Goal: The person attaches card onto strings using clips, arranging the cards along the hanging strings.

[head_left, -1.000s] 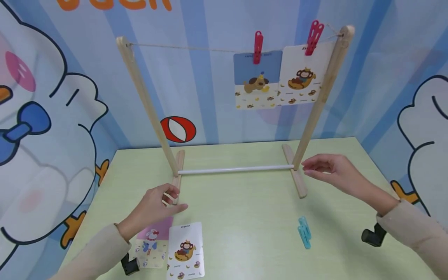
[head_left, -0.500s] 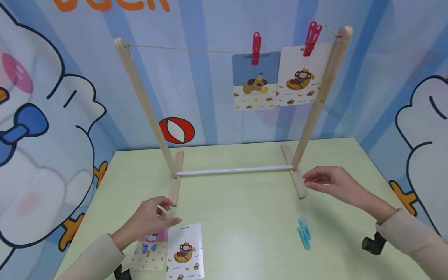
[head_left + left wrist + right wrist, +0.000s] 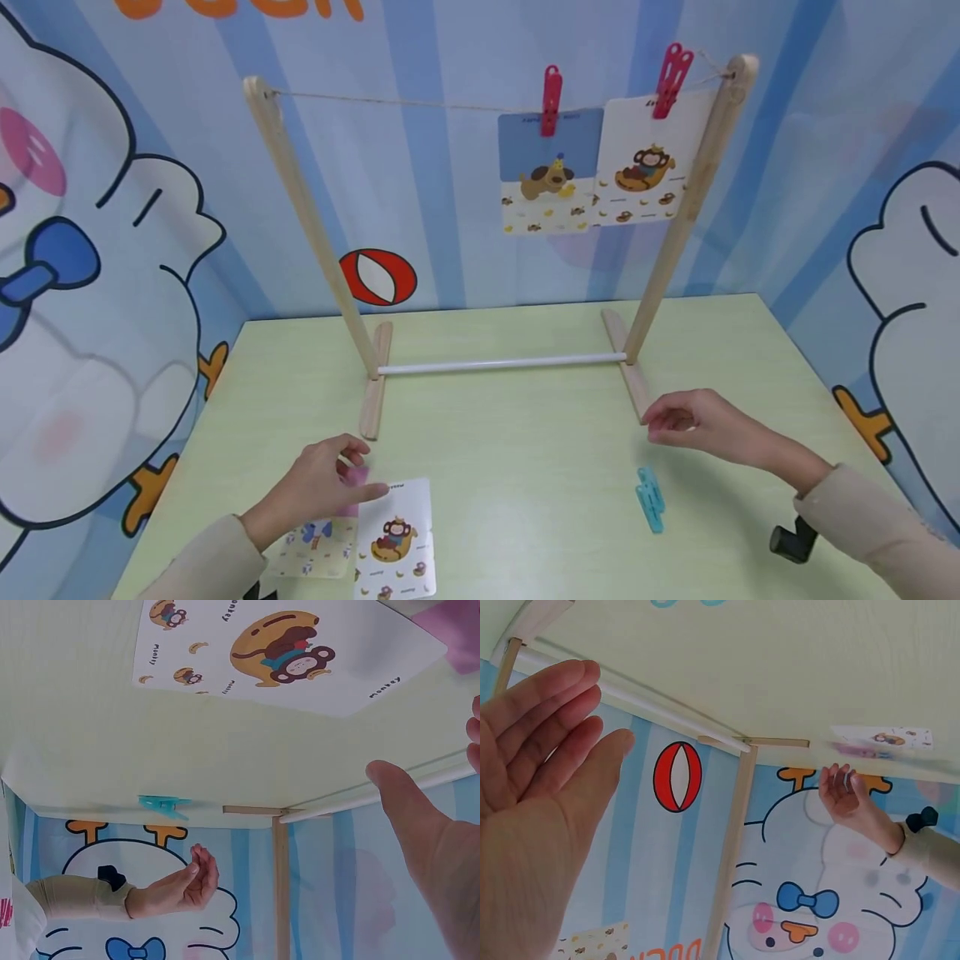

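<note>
My left hand (image 3: 318, 483) hovers over the pink and yellow card (image 3: 315, 550), partly covering it, with thumb and fingers apart and nothing between them. Beside that card lies a white monkey card (image 3: 394, 537). On the right, my right hand (image 3: 708, 425) is above the table behind a blue clothespin (image 3: 650, 500), its fingers loosely bent and holding nothing. In the right wrist view the right thumb (image 3: 604, 769) stands apart from the fingers. Two more cards, a blue dog card (image 3: 551, 200) and a white monkey card (image 3: 637, 196), hang from the string.
A wooden frame stands at the back, with a left post (image 3: 315, 233), a right post (image 3: 690, 217), a white crossbar (image 3: 502, 364) and a string (image 3: 405, 102). Two red clothespins, one on the dog card (image 3: 551, 100) and another (image 3: 672, 81), grip the hanging cards. Printed cloth walls enclose the table.
Both hands have come down toward the near side of the table: the left over the pink and yellow card, the right closer to the blue clothespin. The cards and clothespins stay put.
</note>
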A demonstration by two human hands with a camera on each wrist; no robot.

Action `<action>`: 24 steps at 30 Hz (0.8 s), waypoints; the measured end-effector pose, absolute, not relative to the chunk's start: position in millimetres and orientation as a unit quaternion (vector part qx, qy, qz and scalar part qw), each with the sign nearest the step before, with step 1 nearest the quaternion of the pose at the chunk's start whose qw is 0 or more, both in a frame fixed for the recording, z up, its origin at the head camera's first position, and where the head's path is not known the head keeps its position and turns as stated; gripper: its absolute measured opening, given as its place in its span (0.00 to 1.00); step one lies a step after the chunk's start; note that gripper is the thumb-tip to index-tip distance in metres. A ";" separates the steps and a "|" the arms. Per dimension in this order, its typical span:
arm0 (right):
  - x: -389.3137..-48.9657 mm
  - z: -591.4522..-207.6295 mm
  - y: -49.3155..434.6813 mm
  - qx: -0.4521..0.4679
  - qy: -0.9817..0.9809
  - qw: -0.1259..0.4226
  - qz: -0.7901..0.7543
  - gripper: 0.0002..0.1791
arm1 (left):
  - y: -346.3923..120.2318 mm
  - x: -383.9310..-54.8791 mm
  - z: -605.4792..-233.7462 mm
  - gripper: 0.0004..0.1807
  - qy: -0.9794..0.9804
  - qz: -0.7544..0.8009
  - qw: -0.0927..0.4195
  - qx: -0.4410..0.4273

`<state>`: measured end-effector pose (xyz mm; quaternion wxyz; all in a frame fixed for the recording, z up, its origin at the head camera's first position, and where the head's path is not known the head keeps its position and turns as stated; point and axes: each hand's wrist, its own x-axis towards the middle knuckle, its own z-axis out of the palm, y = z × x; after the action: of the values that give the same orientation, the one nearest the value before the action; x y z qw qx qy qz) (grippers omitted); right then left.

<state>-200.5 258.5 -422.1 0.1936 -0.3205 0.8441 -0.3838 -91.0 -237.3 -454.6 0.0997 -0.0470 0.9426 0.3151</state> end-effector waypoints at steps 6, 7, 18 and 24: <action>-196.6 -430.4 260.0 -0.317 0.840 0.213 -0.384 0.16 | -236.4 -87.4 -464.2 0.39 0.950 0.289 0.109 -0.043; -196.2 -431.8 260.4 -0.318 0.840 0.214 -0.384 0.17 | -236.7 -86.8 -465.4 0.38 0.952 0.285 0.107 -0.039; -192.3 -448.6 262.9 -0.346 0.839 0.206 -0.366 0.16 | -236.6 -81.2 -478.8 0.37 0.962 0.259 0.089 -0.001; -190.4 -454.5 260.2 -0.350 0.840 0.218 -0.354 0.16 | -235.7 -79.1 -481.3 0.39 0.963 0.251 0.098 -0.005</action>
<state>-190.4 260.2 -454.5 0.2176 -0.3498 0.8395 -0.3543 -79.1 -235.7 -481.3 0.0977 -0.0054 0.9632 0.2505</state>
